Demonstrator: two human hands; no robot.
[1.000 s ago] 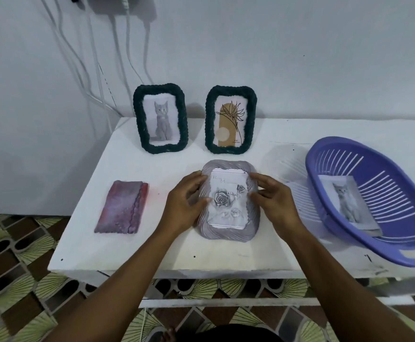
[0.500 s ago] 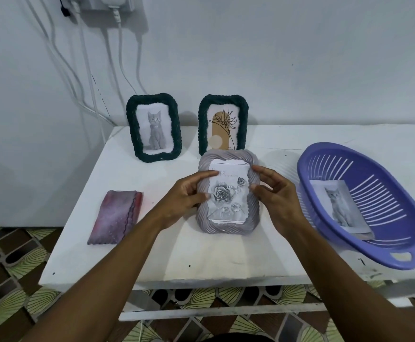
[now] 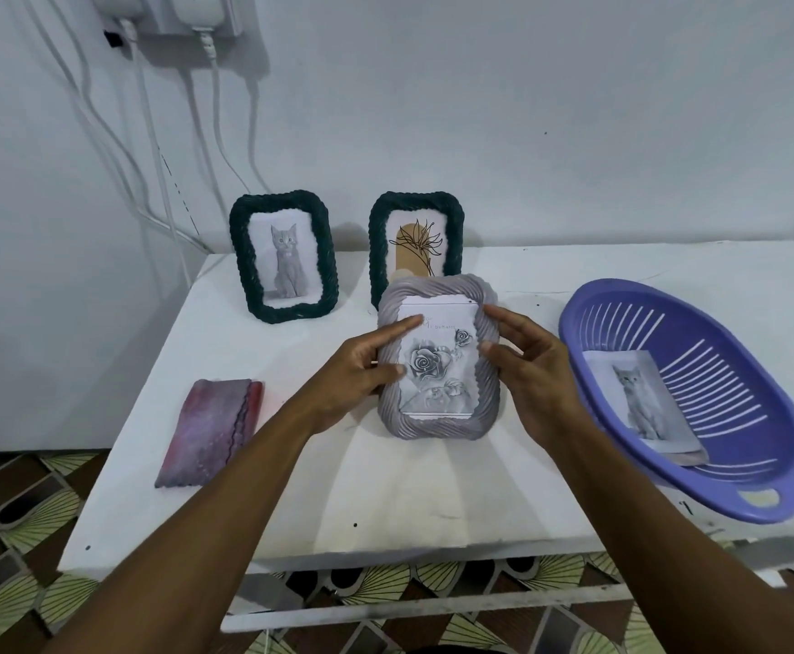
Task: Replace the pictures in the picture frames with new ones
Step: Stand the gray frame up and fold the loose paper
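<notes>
A grey twisted-rim picture frame [image 3: 437,426] stands tilted up on its lower edge at the middle of the white table [image 3: 433,502]. A black-and-white rose picture [image 3: 433,368] sits in its opening. My left hand [image 3: 352,384] holds the frame's left side, with index finger and thumb lying on the picture. My right hand [image 3: 536,370] pinches the frame's right rim, thumb in front. Behind stand two dark green frames: one with a cat picture [image 3: 239,257], and one with a plant drawing [image 3: 378,247], partly hidden by the grey frame.
A purple slotted basket [image 3: 763,408] at the right holds a loose cat picture [image 3: 640,403]. A pink-purple folded cloth [image 3: 211,431] lies at the left. White cables [image 3: 149,148] hang down the wall from plugs at the top left.
The grey frame, flat on the table before, has been tipped up onto its lower edge by both hands. My left index finger has slid onto the picture's top corner.
</notes>
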